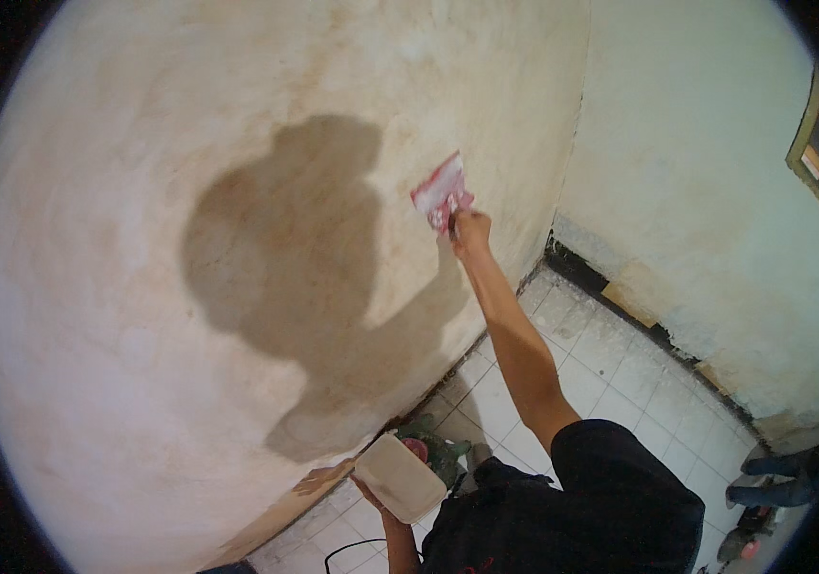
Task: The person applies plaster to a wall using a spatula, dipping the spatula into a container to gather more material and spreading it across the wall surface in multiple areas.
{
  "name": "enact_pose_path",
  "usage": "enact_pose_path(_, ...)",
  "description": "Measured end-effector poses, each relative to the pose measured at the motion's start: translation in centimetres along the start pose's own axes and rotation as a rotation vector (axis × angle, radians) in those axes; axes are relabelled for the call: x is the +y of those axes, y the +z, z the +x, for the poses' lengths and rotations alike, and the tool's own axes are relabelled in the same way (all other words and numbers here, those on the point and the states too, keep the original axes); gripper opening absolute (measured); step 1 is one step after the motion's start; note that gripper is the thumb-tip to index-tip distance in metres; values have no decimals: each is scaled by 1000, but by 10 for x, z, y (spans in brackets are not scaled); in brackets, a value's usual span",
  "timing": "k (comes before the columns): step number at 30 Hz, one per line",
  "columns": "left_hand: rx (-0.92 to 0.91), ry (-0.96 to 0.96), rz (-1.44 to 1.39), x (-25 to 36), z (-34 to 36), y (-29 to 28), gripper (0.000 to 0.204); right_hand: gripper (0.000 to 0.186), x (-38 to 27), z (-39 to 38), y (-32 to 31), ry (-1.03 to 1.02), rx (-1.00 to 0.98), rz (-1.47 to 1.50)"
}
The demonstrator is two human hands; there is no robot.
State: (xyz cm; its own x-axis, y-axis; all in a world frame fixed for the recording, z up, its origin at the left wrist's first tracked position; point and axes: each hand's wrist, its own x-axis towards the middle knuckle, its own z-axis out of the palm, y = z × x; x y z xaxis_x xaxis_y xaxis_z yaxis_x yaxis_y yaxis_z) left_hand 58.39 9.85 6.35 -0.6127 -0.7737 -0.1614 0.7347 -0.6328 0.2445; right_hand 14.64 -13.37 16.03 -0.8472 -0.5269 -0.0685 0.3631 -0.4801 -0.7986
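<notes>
Gripping a flat red-and-white scraper [442, 189] just beyond its fingers, the right hand [471, 230] reaches up the stained cream wall [94, 239] in the head view; whether the blade touches is unclear. Lower and to its left, the left hand [365, 492] holds a pale rectangular container [400, 477] by its edge. Below the right hand lies white tiled floor [610, 373].

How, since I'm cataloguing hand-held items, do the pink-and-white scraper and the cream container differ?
Colour: the scraper is patchy pink-red and white; the container is a fairly even cream.
Shape: the scraper has a broad, flat blade; the container is rectangular with rounded corners.
Position: the scraper is raised before the wall in the right hand; the container sits lower, in the left hand.
Shared: both are hand-held.
</notes>
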Motion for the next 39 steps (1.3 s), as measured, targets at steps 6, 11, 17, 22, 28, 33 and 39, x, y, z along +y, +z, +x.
enact_pose_path(6,96,51,10,-1,-2,31,110,22,42,-95,-51,200,54,65)
enact_pose_path(11,98,21,-58,-4,6,4,108,22,-11,-65,13,-12,-127,184)
enact_pose_path(17,137,14,69,-4,17,-11,108,23,105,-87,-36,218,-19,95)
enact_pose_path(22,-89,-103,-92,16,13,-21,107,27,186,-178,-204,366,110,72)
enact_pose_path(28,87,-93,124,39,4,-18,104,19,105,-303,-282,452,215,-178)
enact_pose_path(33,59,-83,167,48,21,-18,87,13,-25,-348,-219,152,126,-265)
enact_pose_path(39,-18,-40,162,44,36,-1,67,13,-116,-408,-95,-91,-88,-655)
